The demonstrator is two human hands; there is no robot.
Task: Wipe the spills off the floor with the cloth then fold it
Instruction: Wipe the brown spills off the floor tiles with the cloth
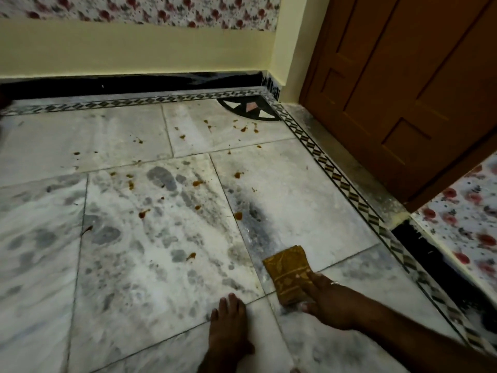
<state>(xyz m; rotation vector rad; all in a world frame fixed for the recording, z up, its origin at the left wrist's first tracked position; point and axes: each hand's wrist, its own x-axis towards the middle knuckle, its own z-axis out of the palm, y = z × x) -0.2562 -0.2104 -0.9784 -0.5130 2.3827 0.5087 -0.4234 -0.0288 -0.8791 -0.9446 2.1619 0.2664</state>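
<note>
Pressing down on the cloth (287,273), our right hand (326,302) lies with fingers (313,282) spread flat over its near half and the thumb against its near edge, so the grip is a flat press and not a pinch. We cannot find our left hand anywhere in the view. The cloth is a small folded rectangle of mustard-yellow fabric with a paler woven pattern, lying flat on the floor (134,265) near the lower right, its far corner pointing away from us. Just left of the hand, our bare foot (228,329) rests on the tiles. The floor is pale marble-like tile with grey mottling, dark grout lines and a dusty white film. Brown-orange spills (238,215) dot it as small drops and splashes, the nearest just beyond the cloth, others scattered well apart toward the far wall. A black-and-white diamond border (336,179) edges the floor, with a fan-shaped inlay at the corner. Beyond stand a black skirting (134,83), a cream wall (134,47) with floral paper above, and a brown panelled wooden door (403,90).
</note>
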